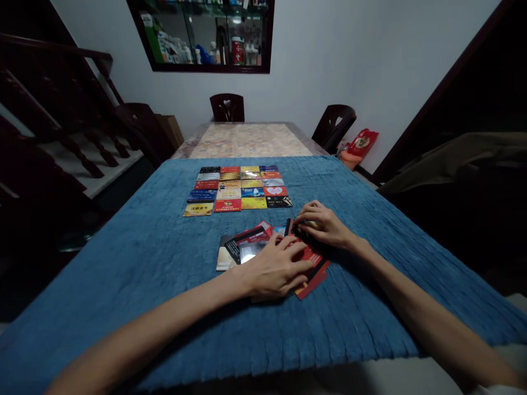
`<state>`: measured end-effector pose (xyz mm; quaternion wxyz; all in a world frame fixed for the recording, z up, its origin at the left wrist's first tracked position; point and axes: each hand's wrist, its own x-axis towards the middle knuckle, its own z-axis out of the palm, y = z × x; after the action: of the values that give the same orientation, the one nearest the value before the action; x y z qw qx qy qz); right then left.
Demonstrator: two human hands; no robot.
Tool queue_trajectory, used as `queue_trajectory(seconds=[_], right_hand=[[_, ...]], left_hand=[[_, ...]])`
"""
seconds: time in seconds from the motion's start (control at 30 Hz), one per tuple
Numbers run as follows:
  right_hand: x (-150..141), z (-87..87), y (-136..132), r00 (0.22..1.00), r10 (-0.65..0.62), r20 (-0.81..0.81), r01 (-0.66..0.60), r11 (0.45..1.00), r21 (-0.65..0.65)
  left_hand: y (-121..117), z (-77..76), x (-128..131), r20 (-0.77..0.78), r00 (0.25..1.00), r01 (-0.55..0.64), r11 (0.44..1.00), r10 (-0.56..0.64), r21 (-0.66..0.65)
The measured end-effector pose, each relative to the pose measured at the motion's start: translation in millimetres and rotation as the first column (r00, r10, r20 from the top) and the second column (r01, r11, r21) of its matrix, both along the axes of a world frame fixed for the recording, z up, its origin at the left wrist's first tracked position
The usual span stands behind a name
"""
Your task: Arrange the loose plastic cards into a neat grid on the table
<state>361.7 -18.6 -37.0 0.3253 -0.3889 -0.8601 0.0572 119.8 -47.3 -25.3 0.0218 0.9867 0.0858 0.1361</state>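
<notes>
A loose pile of plastic cards [251,236] lies on the blue cloth, several of them red or black with stripes. My left hand [278,266] rests flat over the middle of this pile, fingers spread, hiding part of it. At the pile's upper right edge, my right hand [323,224] has its fingers curled round a card, mostly covered by the fingers. Red cards [315,282] stick out below and between the two hands. Beyond the pile, cards lie face up in neat rows, among them a yellow card [198,209] and a black card [279,202].
A blue cloth [135,247] covers the near part of the table; a patterned tabletop [251,140] shows farther off. Dark chairs [227,108] stand around the far end. A red bag [363,142] is beside the right wall, and a wooden railing [53,46] runs at left.
</notes>
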Motion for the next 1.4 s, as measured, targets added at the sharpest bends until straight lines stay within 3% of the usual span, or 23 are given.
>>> queue_trajectory(seconds=[0.27, 0.57, 0.97, 1.4], right_hand=[[-10, 6.6, -12, 0.999, 0.052, -0.007, -0.053, 0.998, -0.046], [-18, 10.4, -25, 0.991, 0.112, 0.076, -0.094, 0.973, -0.212], [-20, 3.1, -24, 0.986, 0.103, 0.131, -0.078, 0.981, -0.178], [-23, 1.1, -24, 0.991, 0.068, 0.115, -0.056, 0.993, -0.106]], left_hand=[[8, -4.8, -11, 0.023, 0.997, -0.079, 0.997, 0.078, 0.028], [18, -7.6, -23, 0.093, 0.984, -0.145, 0.986, 0.152, -0.081], [25, -14.2, -27, 0.150, 0.947, -0.258, 0.952, 0.282, -0.163], [28, -13.7, -27, 0.177, 0.937, -0.274, 0.947, 0.302, -0.165]])
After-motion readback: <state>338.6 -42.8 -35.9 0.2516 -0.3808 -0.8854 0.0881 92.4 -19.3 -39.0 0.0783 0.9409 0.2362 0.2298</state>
